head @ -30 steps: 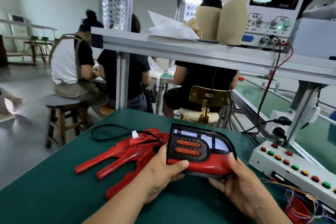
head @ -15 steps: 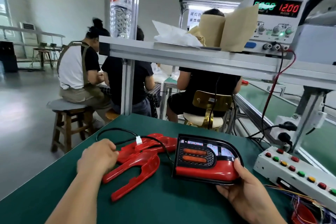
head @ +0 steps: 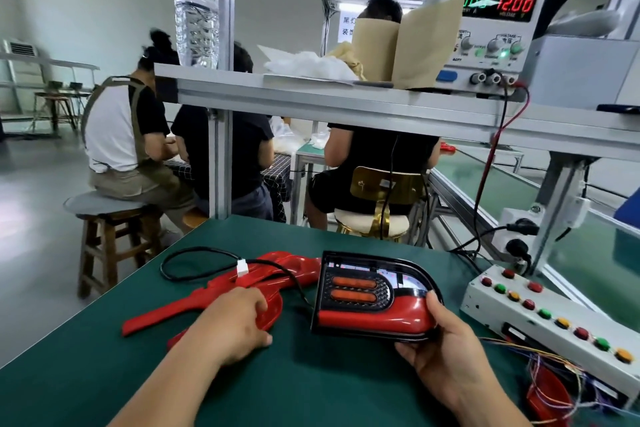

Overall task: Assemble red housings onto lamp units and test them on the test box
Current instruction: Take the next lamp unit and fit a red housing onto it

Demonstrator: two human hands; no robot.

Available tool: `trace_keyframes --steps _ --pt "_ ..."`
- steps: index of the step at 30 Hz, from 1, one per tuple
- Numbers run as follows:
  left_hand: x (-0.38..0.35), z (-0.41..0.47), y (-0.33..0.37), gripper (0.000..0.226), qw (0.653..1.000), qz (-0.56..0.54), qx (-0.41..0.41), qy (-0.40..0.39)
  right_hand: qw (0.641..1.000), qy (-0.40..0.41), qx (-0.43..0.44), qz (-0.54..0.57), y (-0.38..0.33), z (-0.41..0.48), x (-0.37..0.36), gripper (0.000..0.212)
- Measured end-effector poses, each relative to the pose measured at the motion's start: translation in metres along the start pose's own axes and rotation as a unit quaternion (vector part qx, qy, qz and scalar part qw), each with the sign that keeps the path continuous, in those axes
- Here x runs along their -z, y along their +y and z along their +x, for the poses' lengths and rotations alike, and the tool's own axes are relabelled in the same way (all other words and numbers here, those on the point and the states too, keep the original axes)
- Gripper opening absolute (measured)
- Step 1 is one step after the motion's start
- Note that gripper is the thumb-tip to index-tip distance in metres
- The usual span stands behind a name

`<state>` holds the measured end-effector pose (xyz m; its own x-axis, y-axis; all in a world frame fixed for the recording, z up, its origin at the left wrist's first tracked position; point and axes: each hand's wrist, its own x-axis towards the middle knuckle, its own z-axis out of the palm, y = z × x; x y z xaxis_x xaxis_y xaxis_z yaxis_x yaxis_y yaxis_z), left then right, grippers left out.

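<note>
A lamp unit [head: 374, 298] with a black frame, two orange strips and a glossy red lower part stands tilted on the green table [head: 311, 385]. My right hand [head: 446, 357] grips its lower right corner. Left of it lie red housings [head: 221, 288], long forked plastic pieces stacked together. My left hand [head: 235, 322] rests on top of them with fingers curled over one housing. A black cable with a white connector [head: 242, 268] loops over the housings. The white test box [head: 550, 319] with red, green and yellow buttons sits at the right.
A power supply [head: 491, 24] reading 12.00 stands on the metal shelf [head: 346, 104] above, with red and black leads running down. Loose coloured wires [head: 554, 367] and a red part lie at the lower right. Three people sit with their backs turned beyond the table.
My left hand left the lamp unit, swung out left, then came back right onto the red housings. My right hand still holds the lamp unit, which shifted slightly right.
</note>
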<state>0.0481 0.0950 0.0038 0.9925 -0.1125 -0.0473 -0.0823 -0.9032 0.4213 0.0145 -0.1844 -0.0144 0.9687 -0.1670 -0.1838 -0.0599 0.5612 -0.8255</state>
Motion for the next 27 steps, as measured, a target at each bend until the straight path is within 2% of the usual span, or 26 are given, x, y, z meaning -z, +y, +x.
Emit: trace_keyframes --steps 2,4,5,7,9,10,12,15,17,19,21,24,27 --pt "0.006 0.001 -0.008 0.039 1.0 -0.02 -0.009 0.006 1.0 -0.005 0.001 0.002 0.001 0.001 0.0 0.031" --pt "0.015 0.001 -0.02 0.032 0.993 -0.112 -0.021 0.01 1.0 -0.01 0.002 0.003 0.002 0.002 0.0 0.031" --pt "0.02 -0.001 -0.024 0.027 0.981 -0.189 -0.029 0.021 1.0 -0.013 0.003 0.004 0.002 0.002 0.0 0.032" --pt "0.028 -0.004 -0.024 0.027 0.932 -0.357 -0.044 0.054 0.999 -0.033 0.008 -0.001 0.001 0.0 -0.001 0.036" --pt "0.032 -0.007 -0.016 0.031 0.9 -0.421 -0.086 0.069 0.997 -0.066 0.015 -0.02 0.0 -0.003 -0.004 0.04" --pt "0.032 -0.007 -0.011 0.034 0.907 -0.39 -0.13 0.086 0.996 -0.084 0.018 -0.032 0.0 -0.005 -0.005 0.041" --pt "0.033 -0.008 0.005 0.046 0.928 -0.261 -0.224 0.145 0.991 -0.112 0.022 -0.062 0.002 -0.008 -0.008 0.044" --pt "0.036 -0.004 0.041 0.06 0.919 -0.146 -0.307 0.2 0.987 -0.129 0.031 -0.09 0.005 -0.012 -0.013 0.046" --pt "0.035 0.002 0.064 0.063 0.927 -0.112 -0.32 0.162 0.986 -0.137 0.035 -0.088 0.006 -0.013 -0.015 0.045" --pt "0.033 0.01 0.082 0.045 0.937 -0.073 -0.326 0.101 0.987 -0.138 0.042 -0.073 0.005 -0.013 -0.013 0.045" --pt "0.034 0.016 0.088 0.037 0.94 -0.036 -0.331 0.076 0.986 -0.145 0.038 -0.066 0.005 -0.012 -0.013 0.042" --pt "0.028 0.026 0.097 0.039 0.931 -0.006 -0.357 0.077 0.986 -0.154 0.029 -0.061 0.005 -0.01 -0.009 0.04" --pt "0.02 0.029 0.101 0.043 0.922 0.019 -0.376 0.094 0.985 -0.161 0.022 -0.056 0.005 -0.009 -0.006 0.05"
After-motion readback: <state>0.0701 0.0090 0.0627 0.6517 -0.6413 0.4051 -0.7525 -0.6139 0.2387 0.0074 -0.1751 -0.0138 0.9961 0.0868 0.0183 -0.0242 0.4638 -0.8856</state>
